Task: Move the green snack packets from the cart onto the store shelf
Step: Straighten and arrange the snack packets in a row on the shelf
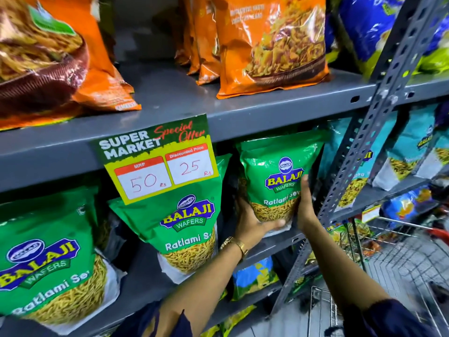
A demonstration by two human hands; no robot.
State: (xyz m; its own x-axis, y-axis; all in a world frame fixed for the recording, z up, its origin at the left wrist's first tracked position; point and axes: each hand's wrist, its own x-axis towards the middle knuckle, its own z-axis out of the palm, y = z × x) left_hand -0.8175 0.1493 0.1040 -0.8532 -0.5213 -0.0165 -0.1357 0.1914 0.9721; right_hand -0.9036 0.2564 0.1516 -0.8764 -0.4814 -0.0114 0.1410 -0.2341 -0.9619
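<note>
Hands grip 1 green packet (275,176) from both sides: the left hand (252,223) cups its bottom corner, the right hand (305,205) presses flat on its right edge, fingers closed on it. It stands upright at the shelf's (274,242) front edge, apparently resting there. 2 more packets (184,222) stand left. The cart (401,261) sits lower right.

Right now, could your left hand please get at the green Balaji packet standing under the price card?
Probably not yet: the left hand is cupped under the green Ratlami Sev packet that both hands hold. Once freed, the neighbouring green packet stands unobstructed beside it.
</note>
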